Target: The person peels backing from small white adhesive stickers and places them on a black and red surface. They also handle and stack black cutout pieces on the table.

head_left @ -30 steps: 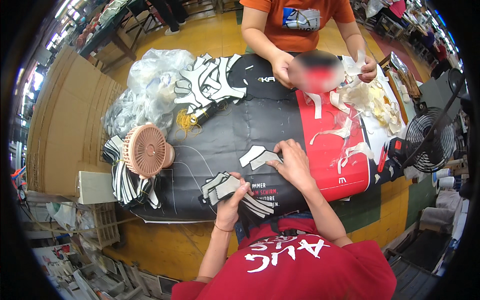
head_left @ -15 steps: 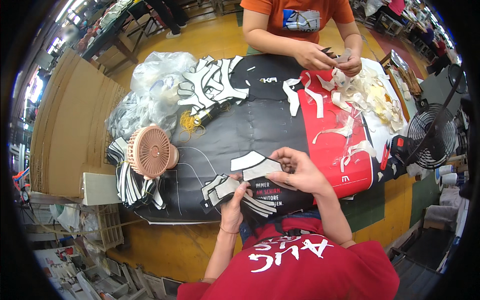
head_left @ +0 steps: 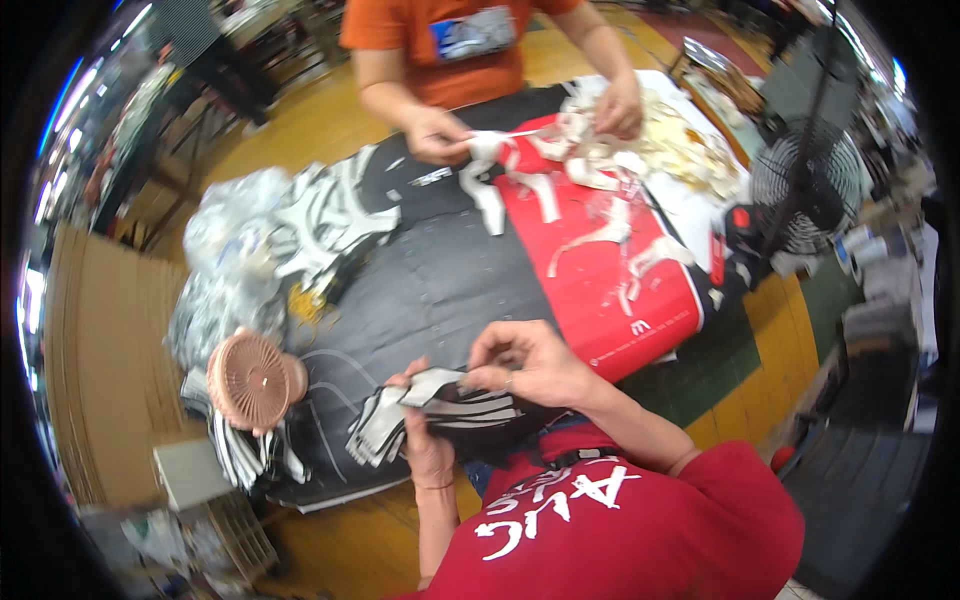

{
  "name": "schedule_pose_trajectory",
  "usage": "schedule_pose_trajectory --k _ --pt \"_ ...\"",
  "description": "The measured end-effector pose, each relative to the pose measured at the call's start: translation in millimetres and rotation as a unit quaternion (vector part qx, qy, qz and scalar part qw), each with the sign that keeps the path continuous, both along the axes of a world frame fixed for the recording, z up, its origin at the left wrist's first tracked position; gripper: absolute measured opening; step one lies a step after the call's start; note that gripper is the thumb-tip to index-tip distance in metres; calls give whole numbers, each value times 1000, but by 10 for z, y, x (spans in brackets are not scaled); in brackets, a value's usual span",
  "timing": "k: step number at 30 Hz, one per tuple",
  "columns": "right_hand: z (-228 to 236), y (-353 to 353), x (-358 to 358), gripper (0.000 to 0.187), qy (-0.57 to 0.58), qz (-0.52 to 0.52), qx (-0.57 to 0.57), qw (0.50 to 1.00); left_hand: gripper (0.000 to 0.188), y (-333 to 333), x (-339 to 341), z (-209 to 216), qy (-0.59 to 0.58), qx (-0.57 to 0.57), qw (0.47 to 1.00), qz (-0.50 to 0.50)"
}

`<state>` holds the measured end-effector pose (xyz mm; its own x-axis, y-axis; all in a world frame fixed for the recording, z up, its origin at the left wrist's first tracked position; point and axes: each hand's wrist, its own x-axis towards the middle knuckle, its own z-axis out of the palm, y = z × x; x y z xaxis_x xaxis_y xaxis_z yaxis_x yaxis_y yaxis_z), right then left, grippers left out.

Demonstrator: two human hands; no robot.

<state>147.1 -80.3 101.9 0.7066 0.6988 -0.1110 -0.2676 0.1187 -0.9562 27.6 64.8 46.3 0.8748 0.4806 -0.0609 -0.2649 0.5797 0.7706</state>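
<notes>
My left hand (head_left: 428, 455) is closed round a fanned stack of cut pieces (head_left: 378, 428), whitish with black edges, thumb on top and fingers behind. My right hand (head_left: 540, 365) is closed in a pinch at the right end of the top piece. Motion blurs the fingertips a little, and the palm side of the left hand is hidden. Both hands are over the near edge of a table covered with a black and red printed sheet (head_left: 440, 290).
A pink fan (head_left: 255, 380) stands left, beside more striped pieces (head_left: 240, 450). Behind it are clear plastic bags (head_left: 230, 250), a pile of white-and-black pieces (head_left: 335, 215) and yellow bands (head_left: 308, 303). Across the table, a co-worker's hands (head_left: 440, 135) handle pale strips (head_left: 490, 195).
The loose piece my right hand held above the stack now lies along it. The whole view has shifted. Across the table, the co-worker's hands have moved apart and down to the strips.
</notes>
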Motion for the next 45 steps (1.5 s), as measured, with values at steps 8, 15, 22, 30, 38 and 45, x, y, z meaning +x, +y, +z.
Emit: schedule_pose_trajectory --k 8,15,22,30,38,45 --pt "-38 109 -120 38 -219 15 3 976 34 -62 99 74 30 -88 996 8" --pt "-7 25 -85 17 -407 -97 3 908 37 -181 201 181 37 -30 999 -4" --pt "103 -113 73 20 -316 -206 13 926 52 -411 348 194 70 274 958 49" --pt "35 -676 338 32 -287 -53 -43 955 62 -496 378 306 70 318 945 19" --pt "-522 -1749 679 26 -435 -245 -505 704 59 -397 300 332 90 95 991 25" --pt "-666 -2133 769 24 -439 -371 -525 628 59 -392 287 299 91 71 993 28"
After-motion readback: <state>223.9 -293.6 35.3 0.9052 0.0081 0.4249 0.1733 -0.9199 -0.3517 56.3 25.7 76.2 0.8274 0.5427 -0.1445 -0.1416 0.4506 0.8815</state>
